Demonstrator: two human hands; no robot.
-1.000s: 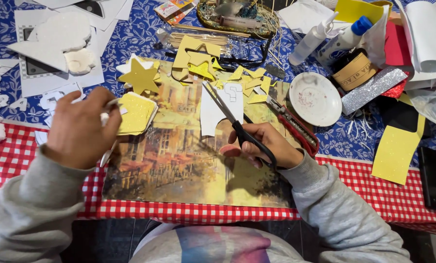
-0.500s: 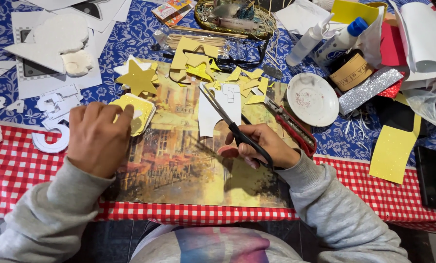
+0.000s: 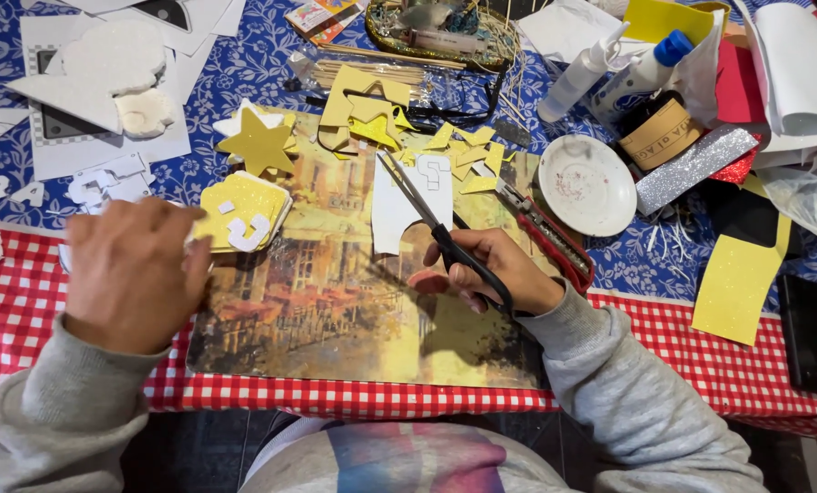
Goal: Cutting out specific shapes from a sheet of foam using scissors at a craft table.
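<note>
My right hand (image 3: pixel 495 274), fingers closed through black-handled steel scissors (image 3: pixel 436 228) pointing far-left for cutting; my left hand (image 3: pixel 135 274), grip unclear, just left of the yellow glitter foam stack (image 3: pixel 242 212).

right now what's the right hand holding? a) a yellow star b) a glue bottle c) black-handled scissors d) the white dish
c: the right hand grips the black-handled scissors, whose blades point up over a white paper cutout, while the glue bottle, yellow star and white dish lie untouched on the table.
</note>
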